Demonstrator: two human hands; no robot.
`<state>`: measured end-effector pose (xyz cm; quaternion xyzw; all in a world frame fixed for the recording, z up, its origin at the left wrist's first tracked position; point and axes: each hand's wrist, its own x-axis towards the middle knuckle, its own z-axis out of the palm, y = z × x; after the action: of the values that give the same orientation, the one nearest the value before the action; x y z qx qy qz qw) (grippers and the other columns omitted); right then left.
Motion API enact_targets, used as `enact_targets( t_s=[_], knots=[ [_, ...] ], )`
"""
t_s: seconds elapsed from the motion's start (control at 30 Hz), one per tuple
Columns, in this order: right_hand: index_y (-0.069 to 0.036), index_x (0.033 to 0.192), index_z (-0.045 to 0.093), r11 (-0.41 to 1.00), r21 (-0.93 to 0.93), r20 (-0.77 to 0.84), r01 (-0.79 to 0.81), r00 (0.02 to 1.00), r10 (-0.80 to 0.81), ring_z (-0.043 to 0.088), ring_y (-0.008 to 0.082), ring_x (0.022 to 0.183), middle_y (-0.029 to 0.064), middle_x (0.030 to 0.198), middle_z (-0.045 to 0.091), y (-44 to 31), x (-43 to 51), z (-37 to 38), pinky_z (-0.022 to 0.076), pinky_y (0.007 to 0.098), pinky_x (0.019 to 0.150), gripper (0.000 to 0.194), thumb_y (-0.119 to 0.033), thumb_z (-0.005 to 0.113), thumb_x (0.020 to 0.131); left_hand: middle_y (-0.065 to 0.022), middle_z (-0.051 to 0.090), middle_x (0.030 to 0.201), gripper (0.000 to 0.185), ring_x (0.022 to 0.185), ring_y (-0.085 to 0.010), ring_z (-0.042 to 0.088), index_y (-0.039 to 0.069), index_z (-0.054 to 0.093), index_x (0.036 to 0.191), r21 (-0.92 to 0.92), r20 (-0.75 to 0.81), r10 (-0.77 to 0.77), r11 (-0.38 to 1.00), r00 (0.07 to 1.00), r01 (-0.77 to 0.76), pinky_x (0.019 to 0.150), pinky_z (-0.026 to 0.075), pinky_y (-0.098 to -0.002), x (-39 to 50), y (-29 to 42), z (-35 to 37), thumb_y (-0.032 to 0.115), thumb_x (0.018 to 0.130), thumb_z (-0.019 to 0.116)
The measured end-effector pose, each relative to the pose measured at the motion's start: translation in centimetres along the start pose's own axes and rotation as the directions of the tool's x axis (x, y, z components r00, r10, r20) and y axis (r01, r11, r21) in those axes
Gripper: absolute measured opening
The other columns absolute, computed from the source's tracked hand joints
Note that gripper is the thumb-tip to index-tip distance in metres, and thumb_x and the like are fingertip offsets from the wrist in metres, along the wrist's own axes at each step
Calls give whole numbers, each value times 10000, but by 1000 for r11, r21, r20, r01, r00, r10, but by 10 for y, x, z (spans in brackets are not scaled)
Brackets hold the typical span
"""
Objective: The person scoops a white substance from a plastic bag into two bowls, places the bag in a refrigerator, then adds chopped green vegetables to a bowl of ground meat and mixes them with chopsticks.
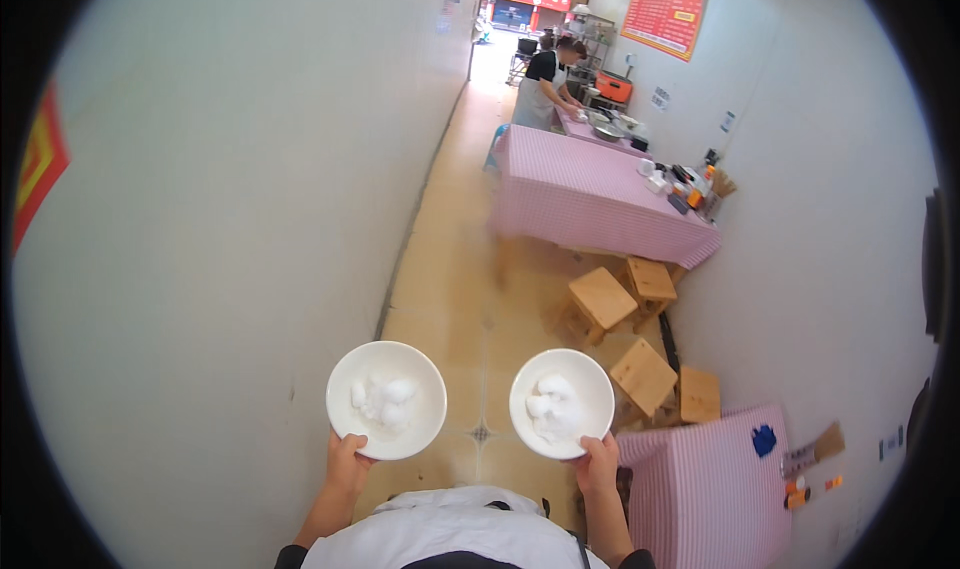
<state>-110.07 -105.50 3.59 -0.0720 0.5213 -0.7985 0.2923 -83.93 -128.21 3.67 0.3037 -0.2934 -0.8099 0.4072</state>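
Observation:
My left hand point(349, 456) grips the lower rim of a white bowl point(427, 366), thumb over the edge and fingers beneath. Inside it lie white lumps point(386, 404) whose material I cannot tell. A second white bowl point(600, 389) is held the same way by my right hand point(596, 460). Similar white lumps point(555, 408) rest in that one. Both bowls are apart from each other, held out above the tiled floor in front of my white apron point(465, 528).
A pink checked table point(697, 486) stands close on my right, with wooden stools point(643, 375) beyond it. Farther ahead is another pink-covered table point(585, 171) with condiments. A person point(544, 81) in an apron works past it. A wall point(247, 269) runs along my left.

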Motion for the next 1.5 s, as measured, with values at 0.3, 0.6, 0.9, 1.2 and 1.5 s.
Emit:
enact_targets(
  t_s=[0.3,0.6,0.9,1.2,1.5],
  knots=[
    [41,1134,427,990,98,150,-105,985,90,629,264,777,157,1000,574,13,340,158,568,352,543,407,-32,455,735,-146,443,1172,641,1049,-278,508,26,302,1282,33,-96,128,992,987,-125,828,492,-364,300,21,48,-35,654,409],
    [45,1124,431,999,52,-57,4,998,-1,633,246,761,160,1006,563,-29,609,262,572,331,496,424,-25,479,709,-116,451,1167,633,1024,-253,531,53,302,1278,62,30,17,998,999,-19,735,541,-358,650,75,196,9,663,447],
    [48,1144,410,995,47,-53,89,995,-86,631,265,770,173,997,561,-40,930,337,578,338,530,448,-17,467,704,-142,437,1196,661,1030,-286,537,81,263,1308,99,87,14,995,996,-23,717,556,-413,983,85,335,33,668,421],
    [54,1121,438,993,120,6,2,1000,-3,628,241,765,177,986,566,-33,1241,485,564,316,499,410,-46,475,725,-155,435,1169,635,1003,-293,549,64,249,1286,68,114,73,994,991,-81,711,564,-390,1314,103,445,-20,676,406],
    [28,1163,416,993,85,-227,83,972,-62,620,281,864,162,1035,568,-47,1488,543,567,396,614,489,-45,487,686,-155,452,1176,671,986,-303,563,68,255,1309,103,226,-91,992,970,69,633,571,-385,1623,92,559,29,658,414]
  ],
)
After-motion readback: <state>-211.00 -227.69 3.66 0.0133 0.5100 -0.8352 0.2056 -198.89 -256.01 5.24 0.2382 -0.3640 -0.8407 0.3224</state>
